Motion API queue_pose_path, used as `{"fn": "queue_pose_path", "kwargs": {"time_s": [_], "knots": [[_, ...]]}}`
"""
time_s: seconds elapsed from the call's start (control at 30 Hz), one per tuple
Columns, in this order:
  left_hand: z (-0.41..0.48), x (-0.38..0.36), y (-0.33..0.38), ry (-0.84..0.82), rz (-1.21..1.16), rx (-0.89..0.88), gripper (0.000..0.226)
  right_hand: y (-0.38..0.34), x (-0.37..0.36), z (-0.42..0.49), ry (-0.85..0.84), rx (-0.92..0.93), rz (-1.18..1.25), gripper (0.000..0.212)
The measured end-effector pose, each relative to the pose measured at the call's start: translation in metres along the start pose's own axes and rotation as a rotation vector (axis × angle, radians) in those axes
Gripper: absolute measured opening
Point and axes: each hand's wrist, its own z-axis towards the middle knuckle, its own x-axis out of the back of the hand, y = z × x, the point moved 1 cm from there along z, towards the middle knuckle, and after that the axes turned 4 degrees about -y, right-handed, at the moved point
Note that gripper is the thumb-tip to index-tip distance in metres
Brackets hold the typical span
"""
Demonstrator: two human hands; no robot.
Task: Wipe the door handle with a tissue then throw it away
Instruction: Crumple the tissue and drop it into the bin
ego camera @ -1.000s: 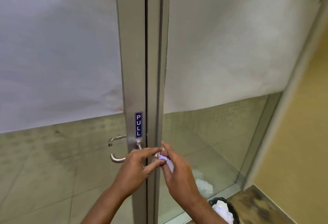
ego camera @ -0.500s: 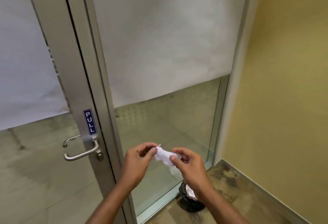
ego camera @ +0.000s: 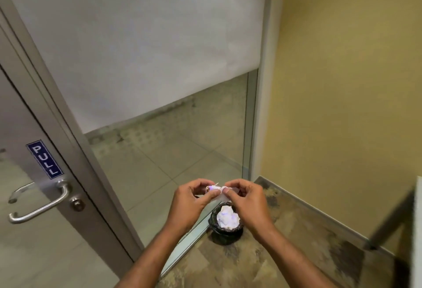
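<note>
A small crumpled white tissue (ego camera: pixel 215 190) is pinched between my left hand (ego camera: pixel 190 204) and my right hand (ego camera: pixel 245 203), both held in front of me above the floor. Directly below them stands a small black bin (ego camera: pixel 226 228) with a dark liner and white crumpled paper inside. The silver lever door handle (ego camera: pixel 40 205) sits at the far left on the metal door frame, under a blue PULL sign (ego camera: pixel 45 159), well apart from my hands.
A glass panel (ego camera: pixel 173 155) with white frosted film on its upper part stands behind the bin. A yellow wall (ego camera: pixel 347 95) closes the right side. A dark table leg (ego camera: pixel 388 217) slants down at the right edge. The floor is mottled brown.
My hands left the door handle with the tissue and moved right, over the bin. The view swung right and down, so the handle now sits at the left edge.
</note>
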Motion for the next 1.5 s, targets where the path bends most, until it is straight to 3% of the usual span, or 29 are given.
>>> {"fn": "queue_pose_path", "kwargs": {"time_s": [0.17,0.4,0.6,0.93,1.27,1.5], "knots": [[0.038,-0.01,-0.029,-0.13,0.022,0.005,0.008,0.03,0.0,0.024,0.087,-0.067,-0.074,0.007],[0.089,-0.019,-0.081,-0.25,0.001,0.056,0.015,0.077,-0.01,0.055,0.167,-0.182,-0.088,0.011],[0.126,-0.044,-0.135,-0.283,0.083,0.061,0.017,0.133,-0.014,0.095,0.194,-0.26,-0.123,0.013],[0.188,-0.104,-0.277,-0.234,0.23,0.061,0.013,0.282,-0.029,0.173,0.185,-0.323,-0.147,0.014],[0.223,-0.151,-0.417,-0.08,0.344,0.105,0.007,0.438,-0.055,0.216,0.196,-0.438,-0.101,0.016],[0.242,-0.172,-0.495,-0.047,0.202,0.26,0.009,0.512,-0.077,0.236,0.183,-0.498,-0.092,0.015]]}}
